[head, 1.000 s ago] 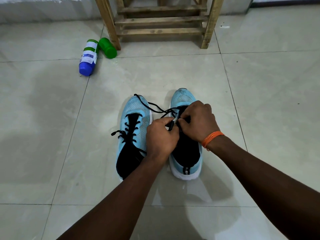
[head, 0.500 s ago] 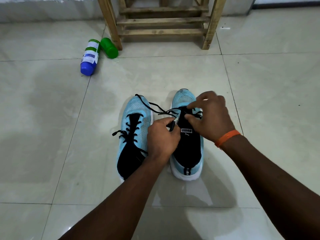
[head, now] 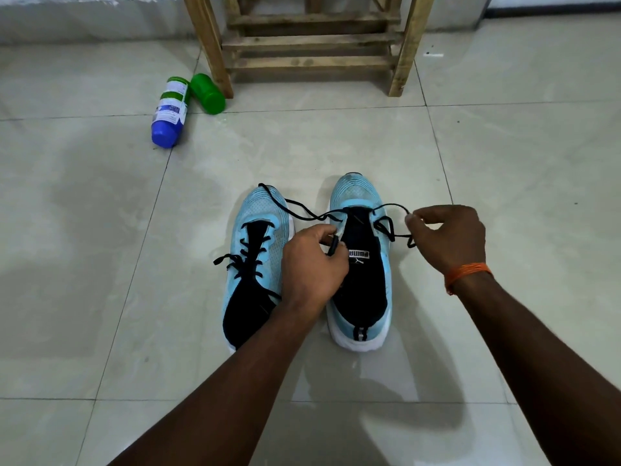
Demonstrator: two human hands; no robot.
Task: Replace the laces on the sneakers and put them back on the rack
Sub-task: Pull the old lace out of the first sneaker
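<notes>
Pinching lace (head: 302, 211) at three o'clock, right hand (head: 448, 238) likely draws slack through the sneaker (head: 361, 193); left hand (head: 311, 267) pinches its other end.

Location: a domestic room, by the look of it. I work on a glossy, pale tiled floor (head: 100, 230). A slatted wooden rack (head: 309, 45) stands near the plain wall (head: 84, 21). A blue-capped bottle (head: 169, 112) and a green bottle (head: 208, 94) lie beside its left leg.
</notes>
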